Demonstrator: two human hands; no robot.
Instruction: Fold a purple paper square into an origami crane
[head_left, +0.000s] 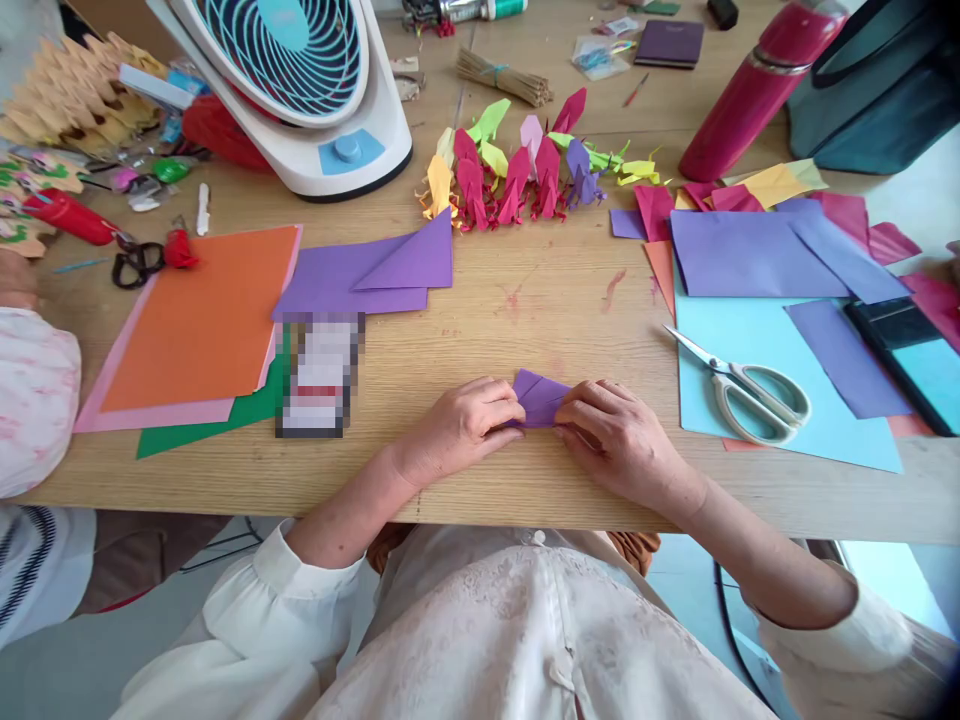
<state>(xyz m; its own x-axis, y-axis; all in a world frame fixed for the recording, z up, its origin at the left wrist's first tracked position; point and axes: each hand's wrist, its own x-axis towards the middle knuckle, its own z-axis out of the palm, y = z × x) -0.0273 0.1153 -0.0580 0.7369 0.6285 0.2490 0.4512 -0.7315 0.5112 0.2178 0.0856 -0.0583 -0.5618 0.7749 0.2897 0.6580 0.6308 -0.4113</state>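
A small folded piece of purple paper [541, 397] lies on the wooden table [525, 300] near its front edge. My left hand [459, 428] pinches its left side with curled fingers. My right hand [621, 440] presses and grips its right side, fingers closed over the fold. Both hands rest on the tabletop. Part of the paper is hidden under my fingers.
Scissors [750, 390] lie on a light blue sheet [787, 420] to the right, among purple and pink sheets. Folded paper cranes [525, 165] stand in a row behind. A white fan [300, 80], orange paper [202, 320] and a red bottle [757, 85] are nearby. Another person's sleeve [34, 400] shows at left.
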